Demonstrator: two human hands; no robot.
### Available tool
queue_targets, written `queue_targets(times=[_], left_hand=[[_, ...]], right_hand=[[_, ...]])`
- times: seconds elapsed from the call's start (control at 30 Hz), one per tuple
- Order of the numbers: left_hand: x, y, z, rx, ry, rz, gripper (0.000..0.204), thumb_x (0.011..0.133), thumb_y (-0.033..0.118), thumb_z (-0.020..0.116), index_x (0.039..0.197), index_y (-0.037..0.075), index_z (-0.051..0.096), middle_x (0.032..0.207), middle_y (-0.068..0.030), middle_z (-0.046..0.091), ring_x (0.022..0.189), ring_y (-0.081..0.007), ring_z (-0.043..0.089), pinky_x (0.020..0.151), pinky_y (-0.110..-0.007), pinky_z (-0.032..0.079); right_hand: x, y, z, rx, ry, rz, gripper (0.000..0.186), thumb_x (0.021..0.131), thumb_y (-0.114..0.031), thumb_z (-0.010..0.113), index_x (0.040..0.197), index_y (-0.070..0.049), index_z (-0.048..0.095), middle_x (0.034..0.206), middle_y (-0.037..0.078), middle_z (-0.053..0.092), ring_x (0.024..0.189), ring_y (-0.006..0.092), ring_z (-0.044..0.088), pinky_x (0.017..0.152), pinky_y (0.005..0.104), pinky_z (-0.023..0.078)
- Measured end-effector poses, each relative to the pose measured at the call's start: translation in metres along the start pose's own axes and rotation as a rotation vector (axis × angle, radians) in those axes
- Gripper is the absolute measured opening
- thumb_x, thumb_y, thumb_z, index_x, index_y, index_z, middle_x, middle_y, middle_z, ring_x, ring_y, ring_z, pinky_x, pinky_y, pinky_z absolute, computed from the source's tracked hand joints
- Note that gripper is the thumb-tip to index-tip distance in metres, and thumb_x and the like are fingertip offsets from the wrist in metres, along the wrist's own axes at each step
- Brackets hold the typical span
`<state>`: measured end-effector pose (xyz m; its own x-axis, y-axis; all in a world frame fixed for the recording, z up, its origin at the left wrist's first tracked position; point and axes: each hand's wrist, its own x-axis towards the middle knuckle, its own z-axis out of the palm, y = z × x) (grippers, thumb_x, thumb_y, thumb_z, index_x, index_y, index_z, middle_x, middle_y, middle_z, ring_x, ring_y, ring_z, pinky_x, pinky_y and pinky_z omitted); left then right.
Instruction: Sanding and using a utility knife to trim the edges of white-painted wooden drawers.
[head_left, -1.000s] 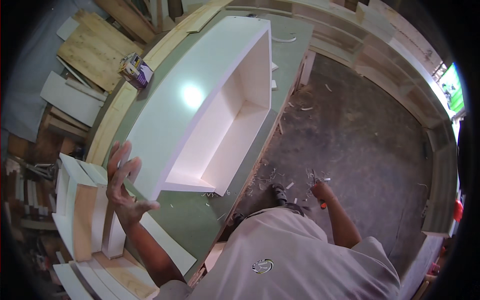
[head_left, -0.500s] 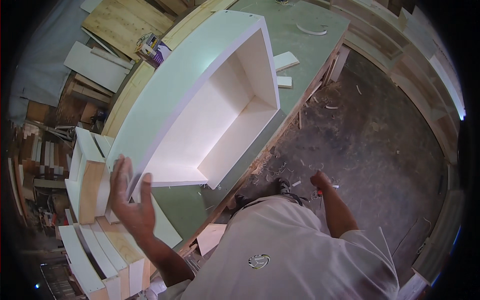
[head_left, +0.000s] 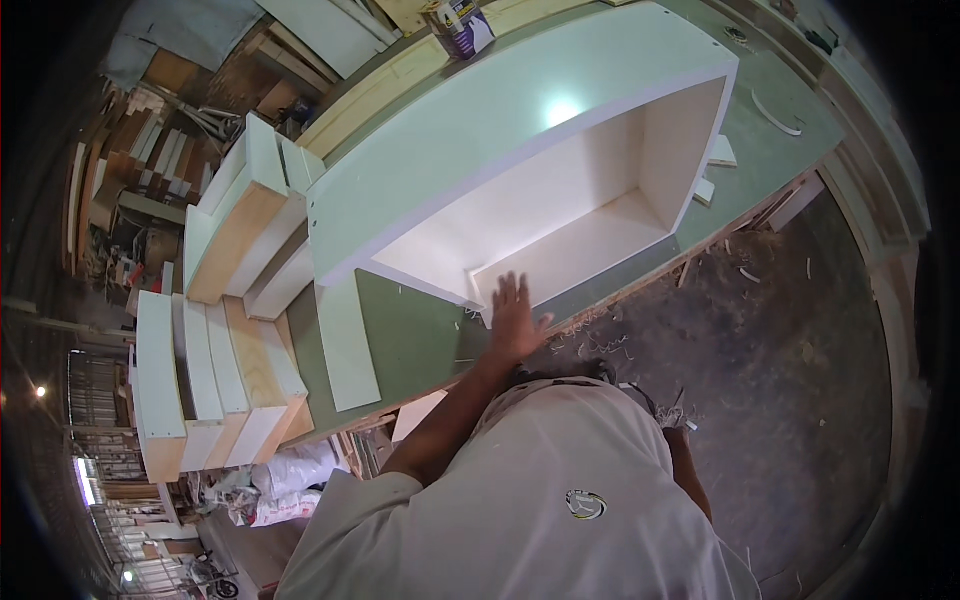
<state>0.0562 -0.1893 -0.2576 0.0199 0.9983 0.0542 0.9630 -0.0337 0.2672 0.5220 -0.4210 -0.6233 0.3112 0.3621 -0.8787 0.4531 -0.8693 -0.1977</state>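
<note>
On the green worktop (head_left: 420, 340), lying on its side with the open face toward the person: long white cabinet box (head_left: 520, 150). Pressed flat on its near bottom edge, left hand (head_left: 515, 315), grip spread wide, pinching nothing, forearm reaching up from the lower edge. Right hand hidden behind the body, grip impossible to tell. Loose white board (head_left: 347, 345) just left. Small purple-and-white can (head_left: 460, 30) beyond the box.

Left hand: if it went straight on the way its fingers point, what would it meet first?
The left hand lies flat, fingers pointing into the white open box. Going on, it would probably slide along the lower panel and meet the inner back wall first; depth is unclear.
</note>
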Motion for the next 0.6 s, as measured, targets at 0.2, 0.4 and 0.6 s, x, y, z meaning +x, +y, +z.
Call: queue_targets(times=[0.2,0.4,0.6], left_hand=[[-0.041,-0.029,-0.017,0.226,-0.342,-0.061,0.090,0.081,0.036,0.075,0.147,-0.008,0.033,0.155,-0.0309,0.027,0.147,-0.0464,0.022,0.121,-0.054,0.016],[-0.048,-0.032,-0.059,0.538,-0.129,0.191,0.069,0.082,0.033,0.072,0.129,-0.013,0.053,0.146,-0.0300,0.043,0.145,-0.0449,0.027,0.124,-0.049,0.010],[-0.054,-0.035,-0.084,-0.165,-0.031,0.048,0.036,0.087,0.019,0.069,0.114,-0.005,0.063,0.125,-0.0248,0.058,0.121,-0.0365,0.056,0.102,-0.051,0.045]], right_hand=[[-0.024,-0.046,-0.019,-1.095,0.118,-0.736,0.020,0.074,-0.022,0.071,0.088,-0.008,0.073,0.089,0.021,0.072,0.086,0.0340,0.073,0.071,0.0469,0.058],[-0.007,-0.108,-0.029,-0.741,0.152,-0.668,0.023,0.076,-0.022,0.064,0.092,-0.006,0.069,0.101,0.023,0.067,0.097,0.0416,0.067,0.081,0.0487,0.056],[-0.044,-0.149,-0.039,-0.423,0.207,-0.562,0.037,0.082,-0.029,0.055,0.104,0.000,0.062,0.109,0.030,0.064,0.099,0.0500,0.063,0.087,0.0531,0.052]])
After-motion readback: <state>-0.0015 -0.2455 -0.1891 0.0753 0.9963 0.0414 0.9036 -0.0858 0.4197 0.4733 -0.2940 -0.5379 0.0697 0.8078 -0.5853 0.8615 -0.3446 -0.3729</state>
